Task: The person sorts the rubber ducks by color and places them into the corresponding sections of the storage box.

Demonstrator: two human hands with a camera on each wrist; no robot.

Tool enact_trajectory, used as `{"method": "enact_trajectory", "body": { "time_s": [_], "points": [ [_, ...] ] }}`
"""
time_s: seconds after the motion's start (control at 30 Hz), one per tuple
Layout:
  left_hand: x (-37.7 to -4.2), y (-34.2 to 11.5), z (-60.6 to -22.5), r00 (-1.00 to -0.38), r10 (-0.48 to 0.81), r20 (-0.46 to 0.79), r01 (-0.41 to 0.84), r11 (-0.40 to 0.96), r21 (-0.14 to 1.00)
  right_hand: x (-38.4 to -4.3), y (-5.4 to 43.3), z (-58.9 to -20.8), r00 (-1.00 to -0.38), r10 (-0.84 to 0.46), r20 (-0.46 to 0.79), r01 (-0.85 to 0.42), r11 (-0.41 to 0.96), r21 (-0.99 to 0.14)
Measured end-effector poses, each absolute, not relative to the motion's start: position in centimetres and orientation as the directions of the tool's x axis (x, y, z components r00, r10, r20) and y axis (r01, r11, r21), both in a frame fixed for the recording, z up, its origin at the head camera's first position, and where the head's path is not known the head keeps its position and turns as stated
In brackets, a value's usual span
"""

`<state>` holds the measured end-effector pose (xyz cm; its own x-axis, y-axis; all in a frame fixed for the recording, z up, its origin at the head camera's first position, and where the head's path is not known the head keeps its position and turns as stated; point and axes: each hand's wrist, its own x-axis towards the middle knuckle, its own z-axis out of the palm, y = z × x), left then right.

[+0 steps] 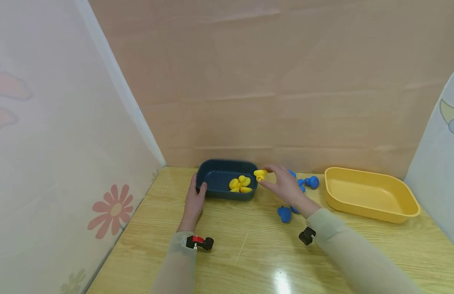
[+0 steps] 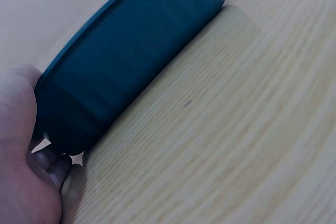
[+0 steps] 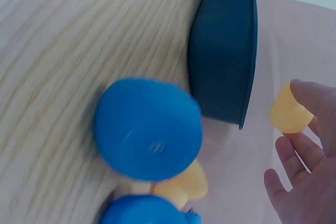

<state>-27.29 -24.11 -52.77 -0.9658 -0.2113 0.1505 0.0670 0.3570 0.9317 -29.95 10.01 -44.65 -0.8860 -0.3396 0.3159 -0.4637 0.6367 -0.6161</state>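
My left hand [image 1: 194, 204] grips the left end of a dark blue plastic bin [image 1: 227, 195], thumb near the rim. Several yellow rubber ducks [image 1: 245, 181] lie at the right end inside it. Just off the bin's right rim, my right hand [image 1: 287, 188] pinches another yellow rubber duck [image 3: 290, 113] between thumb and fingers, above table height. Blue rubber ducks [image 1: 284, 214] sit on the table under and beyond the right forearm, which partly covers them. In the right wrist view, something yellow [image 3: 191, 182] shows behind the blue ducks [image 3: 148, 128].
A yellow plastic bin [image 1: 372, 195] stands on the right of the wooden table [image 1: 227, 245]. A brown paper-like backdrop [image 1: 285, 102] rises behind the table, and pale patterned panels [image 1: 65, 143] flank both sides.
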Motion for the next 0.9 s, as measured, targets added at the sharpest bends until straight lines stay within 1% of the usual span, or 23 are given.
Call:
{"method": "enact_trajectory", "body": {
  "time_s": [0.37, 0.73, 0.9],
  "points": [
    [-27.2, -24.0, -52.6, -0.963, -0.223, 0.154, 0.067, 0.354, 0.933, -29.6, 6.4, -44.6, -0.89, -0.352, 0.289, -0.45, 0.577, -0.682],
    [-27.3, -24.1, -52.6, -0.966, -0.22, 0.138, 0.053, 0.354, 0.934, -29.8, 3.3, -45.4, -0.88, -0.39, 0.272, -0.468, 0.608, -0.641],
    [-27.4, -24.1, -52.7, -0.967, -0.22, 0.131, 0.048, 0.35, 0.936, -29.9, 2.6, -45.9, -0.876, -0.406, 0.261, -0.476, 0.64, -0.603]
  ]
}}
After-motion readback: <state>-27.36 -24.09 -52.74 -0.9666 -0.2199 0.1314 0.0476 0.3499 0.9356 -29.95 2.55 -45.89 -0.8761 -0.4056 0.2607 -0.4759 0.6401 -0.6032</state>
